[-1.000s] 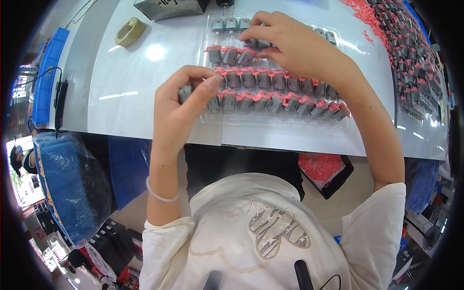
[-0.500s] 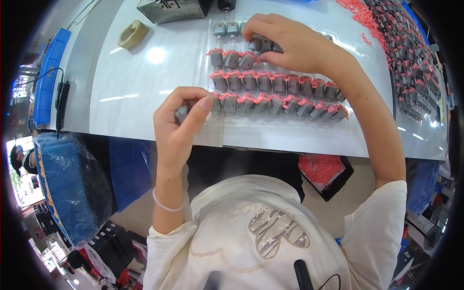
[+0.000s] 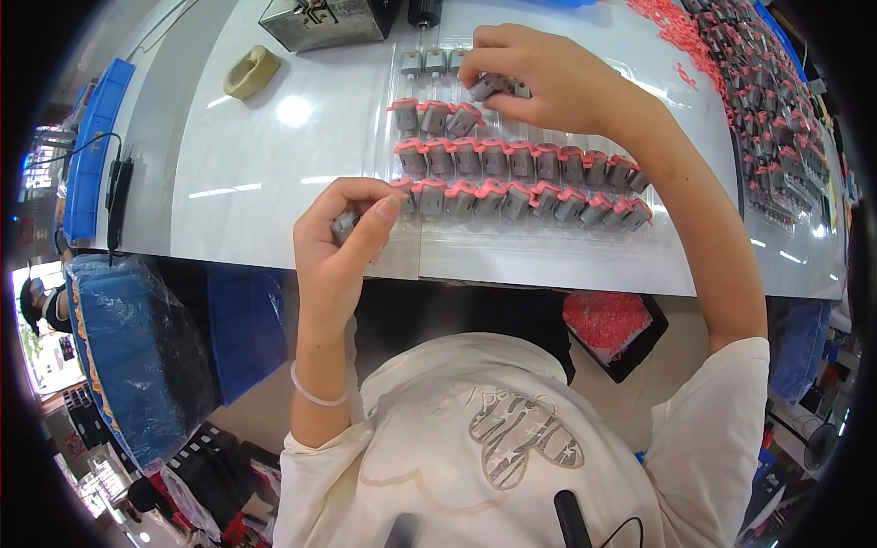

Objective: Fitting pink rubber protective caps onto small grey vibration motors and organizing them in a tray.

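A clear plastic tray (image 3: 525, 233) lies on the white table, holding rows of small grey motors (image 3: 493, 160). Pink caps (image 3: 519, 146) sit on the motors in the nearer rows and on a few at the left of the row beyond. Bare motors (image 3: 435, 62) stand in the farthest row. Over the far part of the tray, my right hand (image 3: 557, 82) is closed around several small grey motors (image 3: 498, 87). My left hand (image 3: 338, 224) is at the tray's near left corner, its fingers curled round one grey motor (image 3: 345, 226); whether its thumb and fingertip pinch anything else is hidden.
Loose pink caps (image 3: 671, 27) and many capped motors (image 3: 776, 119) cover the right side. A metal box (image 3: 324, 23), a dark cylindrical tool (image 3: 425, 13) and a beige ring (image 3: 251, 73) are at the back. Below the table edge sits a black bin of pink pieces (image 3: 607, 324).
The motors in my right hand have turned from end-on to more sideways between the fingers. My left hand stays almost in place, still closed on its motor.
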Demonstrator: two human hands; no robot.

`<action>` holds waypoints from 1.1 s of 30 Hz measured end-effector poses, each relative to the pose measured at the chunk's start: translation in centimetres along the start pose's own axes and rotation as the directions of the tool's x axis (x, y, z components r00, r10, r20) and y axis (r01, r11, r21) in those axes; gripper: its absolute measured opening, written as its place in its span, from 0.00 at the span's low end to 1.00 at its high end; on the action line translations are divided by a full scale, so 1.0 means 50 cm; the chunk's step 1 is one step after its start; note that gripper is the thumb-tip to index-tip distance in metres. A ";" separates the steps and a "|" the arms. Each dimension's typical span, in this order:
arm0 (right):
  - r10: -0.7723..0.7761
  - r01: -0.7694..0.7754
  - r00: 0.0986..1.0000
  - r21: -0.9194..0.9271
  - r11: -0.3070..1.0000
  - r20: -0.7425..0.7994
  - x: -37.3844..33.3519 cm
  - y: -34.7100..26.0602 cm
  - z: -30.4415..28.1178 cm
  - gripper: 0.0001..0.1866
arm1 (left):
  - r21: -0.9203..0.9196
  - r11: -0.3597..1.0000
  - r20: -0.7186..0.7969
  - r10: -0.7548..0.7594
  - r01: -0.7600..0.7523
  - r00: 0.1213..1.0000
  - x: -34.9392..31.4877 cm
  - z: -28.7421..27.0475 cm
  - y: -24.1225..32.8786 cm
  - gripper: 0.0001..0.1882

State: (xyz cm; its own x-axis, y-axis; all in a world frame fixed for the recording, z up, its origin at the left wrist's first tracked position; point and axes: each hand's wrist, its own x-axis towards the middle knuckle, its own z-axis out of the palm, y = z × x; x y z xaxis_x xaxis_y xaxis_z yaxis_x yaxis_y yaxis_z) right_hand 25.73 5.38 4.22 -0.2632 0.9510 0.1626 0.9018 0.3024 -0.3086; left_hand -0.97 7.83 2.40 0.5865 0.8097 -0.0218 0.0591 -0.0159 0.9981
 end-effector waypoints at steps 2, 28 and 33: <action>-0.038 0.038 0.995 -0.008 0.999 -0.088 -0.001 0.011 0.014 0.10 | 0.003 1.000 -0.003 -0.004 0.004 1.000 0.000 0.000 0.001 0.08; 0.005 0.003 0.990 0.060 0.998 -0.142 -0.088 0.043 -0.058 0.14 | -0.458 0.855 0.325 -0.091 0.241 0.941 -0.025 0.060 0.026 0.08; 0.117 -0.098 0.983 0.136 0.986 -0.142 -0.120 0.014 -0.082 0.17 | -0.486 0.778 0.416 -0.196 0.399 0.888 -0.031 0.114 0.042 0.21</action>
State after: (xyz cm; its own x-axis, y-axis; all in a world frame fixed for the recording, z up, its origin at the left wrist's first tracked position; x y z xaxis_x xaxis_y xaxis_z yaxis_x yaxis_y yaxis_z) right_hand 29.37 -0.38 6.89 -0.1044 0.9608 0.2570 0.8682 0.2141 -0.4477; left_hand 2.84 3.18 4.19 0.8455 0.4778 -0.2384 -0.1122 0.5956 0.7954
